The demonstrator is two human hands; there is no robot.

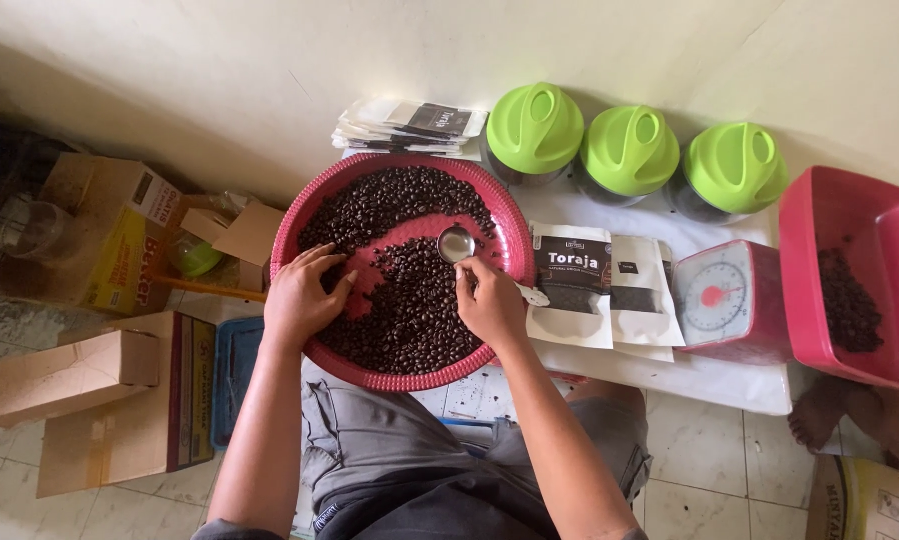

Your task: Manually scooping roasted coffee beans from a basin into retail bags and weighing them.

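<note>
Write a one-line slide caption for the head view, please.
Left hand sorts coffee beans in red basket tray; right hand holds metal spoon.

one head-worn view looks steeply down, close over the red tray on the floor

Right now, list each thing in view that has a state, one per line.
Round red basket: lying flat, partly covered with coffee beans.
Left hand: open, spread on the beans.
Right hand: shut on metal scoop.
Metal scoop: empty.
Three green-lidded jars: lids on.
Kitchen scale: nothing on it.
Red tub: few beans inside.
</note>
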